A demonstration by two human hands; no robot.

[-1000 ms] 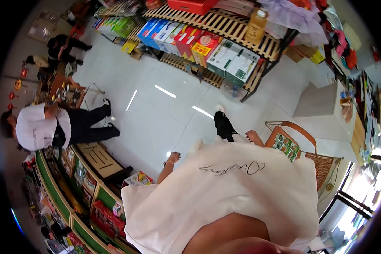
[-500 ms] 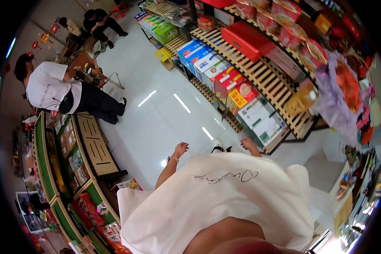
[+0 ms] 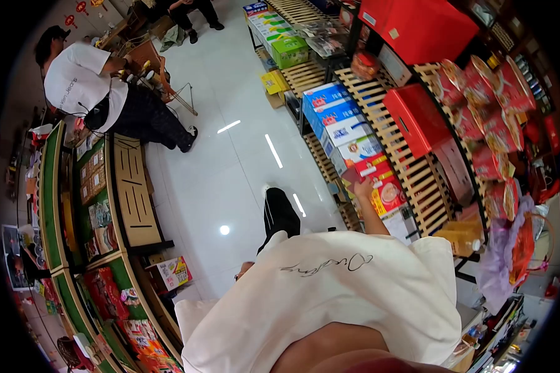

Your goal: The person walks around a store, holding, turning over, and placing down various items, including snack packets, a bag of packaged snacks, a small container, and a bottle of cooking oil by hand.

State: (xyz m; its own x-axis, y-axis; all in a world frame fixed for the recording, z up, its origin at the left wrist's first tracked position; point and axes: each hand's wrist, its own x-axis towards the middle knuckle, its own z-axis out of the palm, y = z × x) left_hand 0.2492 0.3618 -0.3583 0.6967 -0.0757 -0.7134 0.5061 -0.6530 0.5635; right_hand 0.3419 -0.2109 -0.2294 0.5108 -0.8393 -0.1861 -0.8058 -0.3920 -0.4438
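My right hand [image 3: 363, 188] is beside the low shelf, in front of the red boxes [image 3: 379, 177] on it. Its fingers are blurred, and a dark reddish patch by the fingertips could be a box side or something held. My left hand [image 3: 246, 269] shows only as a small part past the edge of my white shirt [image 3: 330, 280]; its fingers are hidden. Blue and white cartons [image 3: 339, 118] stand beyond the right hand in the same row. My leg in dark trousers [image 3: 281, 211] is stepping forward on the tiled floor.
Slatted shelves [image 3: 426, 199] hold a red case [image 3: 417, 121], instant noodle tubs [image 3: 482, 133] and a bottle of yellow liquid [image 3: 460, 238]. Green-lined shelving [image 3: 53, 205] runs along the left. A person in a white shirt [image 3: 74, 78] stands ahead, near a folding stand [image 3: 183, 99]; another sits farther back.
I have moved forward along the aisle. My right hand has swung forward beside the red boxes, while my left hand has gone back, mostly behind my shirt.
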